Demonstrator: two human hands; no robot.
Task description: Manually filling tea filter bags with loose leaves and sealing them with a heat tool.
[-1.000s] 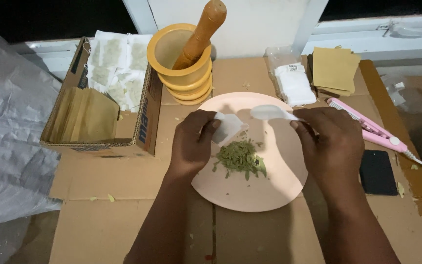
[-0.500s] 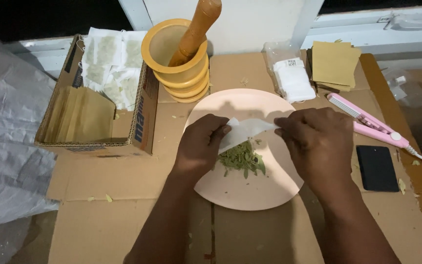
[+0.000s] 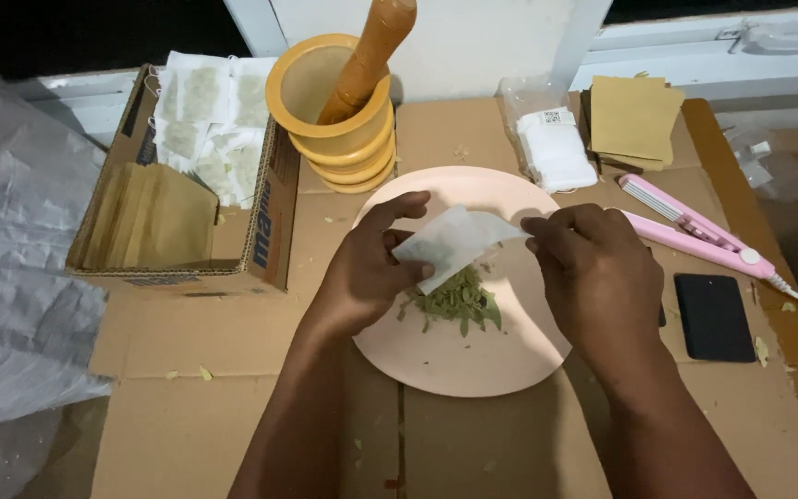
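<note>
While a thin white filter bag (image 3: pixel 453 238) is pinched at opposite edges, it is held stretched between the left hand (image 3: pixel 373 273) and the right hand (image 3: pixel 598 268), fingers closed on its papery corners. Just beneath it, a small heap of dried green leaf flakes (image 3: pixel 454 303) is spread on a round, smooth, pale pink plate (image 3: pixel 454 365), which is set on a desk (image 3: pixel 233 407) covered with flat brown cardboard. Right of the right hand, a slim pink sealing tool (image 3: pixel 695 233) and a flat black rectangle (image 3: pixel 713 316) are laid. Left of the left hand, a corrugated cardboard box (image 3: pixel 265 231) is filled with tan envelopes and white sachets. Beyond the hands, a ribbed yellow mortar (image 3: pixel 334 139) with a wooden pestle (image 3: pixel 367 57) is seen, beside stacked tan envelopes (image 3: pixel 630 120).
</note>
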